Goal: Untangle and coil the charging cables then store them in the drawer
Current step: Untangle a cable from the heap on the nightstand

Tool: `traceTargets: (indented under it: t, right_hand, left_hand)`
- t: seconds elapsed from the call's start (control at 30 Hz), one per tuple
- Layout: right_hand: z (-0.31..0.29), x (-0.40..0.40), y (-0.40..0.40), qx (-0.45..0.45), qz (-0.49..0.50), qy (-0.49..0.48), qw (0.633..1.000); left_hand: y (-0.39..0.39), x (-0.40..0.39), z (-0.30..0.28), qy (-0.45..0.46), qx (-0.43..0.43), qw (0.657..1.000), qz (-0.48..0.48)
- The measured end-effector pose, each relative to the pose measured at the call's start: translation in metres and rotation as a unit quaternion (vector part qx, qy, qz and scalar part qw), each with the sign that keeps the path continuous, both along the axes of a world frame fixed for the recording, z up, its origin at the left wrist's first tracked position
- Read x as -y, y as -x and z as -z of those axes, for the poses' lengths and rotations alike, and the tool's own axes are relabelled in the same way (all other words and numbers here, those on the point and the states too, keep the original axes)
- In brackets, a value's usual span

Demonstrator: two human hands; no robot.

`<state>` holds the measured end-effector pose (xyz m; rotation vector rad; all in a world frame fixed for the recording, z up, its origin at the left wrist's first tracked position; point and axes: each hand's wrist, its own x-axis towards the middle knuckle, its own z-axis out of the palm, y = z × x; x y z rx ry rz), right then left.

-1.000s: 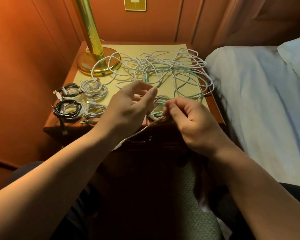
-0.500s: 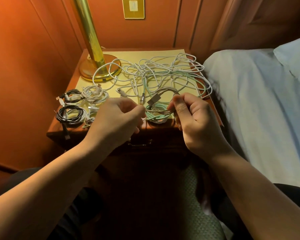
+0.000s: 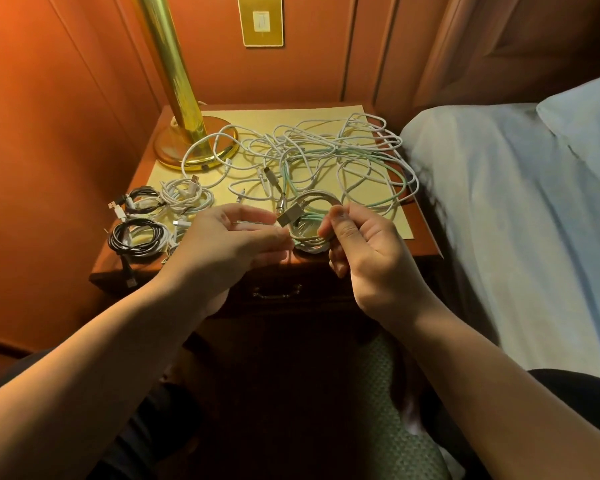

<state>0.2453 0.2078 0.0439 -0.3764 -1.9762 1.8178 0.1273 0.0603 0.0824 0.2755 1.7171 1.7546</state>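
Four finished coils (image 3: 146, 220) lie at the counter's (image 3: 426, 242) left, the right hand (image 3: 368, 251) pinches a half-wound cable (image 3: 314, 216), the left hand's (image 3: 232, 237) grip is unclear, while the tangle (image 3: 326, 157) remains and the drawer (image 3: 274, 292) stays closed.

Our two bare forearms reach forward, converging. Our left hand (image 3: 234, 237) lies palm inward, fingers loosely curled, thumb on top. Our right hand (image 3: 364, 251) is raised, thumb and curled fingers pinching a small coiled white cable (image 3: 310, 220).
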Motion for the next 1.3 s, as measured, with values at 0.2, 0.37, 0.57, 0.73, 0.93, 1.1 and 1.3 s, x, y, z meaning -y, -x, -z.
traceTargets:
  t: [0.2, 0.37, 0.57, 0.73, 0.93, 1.1, 1.3]
  right_hand:
    - [0.009, 0.003, 0.004, 0.011, -0.017, 0.004, 1.0]
    - [0.013, 0.0, 0.01, 0.007, -0.037, 0.041, 0.998]
    - [0.01, 0.0, 0.011, 0.014, -0.029, 0.075, 0.997]
    - [0.009, 0.003, 0.013, 0.003, -0.047, 0.096, 0.994]
    - [0.004, 0.01, 0.017, 0.034, -0.028, 0.238, 0.97]
    - [0.0, 0.01, 0.016, 0.071, -0.032, 0.222, 0.972]
    - [0.002, 0.01, 0.017, 0.105, -0.042, 0.242, 0.964]
  left_hand:
    - [-0.001, -0.003, 0.004, -0.007, 0.078, 0.997, 0.008]
    - [-0.006, -0.009, 0.008, -0.05, 0.167, 0.984, -0.043]
    - [0.001, -0.008, 0.011, -0.068, 0.203, 0.977, 0.007]
    - [0.001, -0.001, 0.012, -0.056, 0.162, 0.979, 0.108]
    - [0.003, -0.002, 0.013, -0.078, 0.078, 0.991, 0.07]
    - [0.008, 0.001, 0.016, -0.095, 0.132, 0.977, 0.136]
    - [0.014, 0.002, 0.015, -0.097, 0.112, 0.954, 0.262]
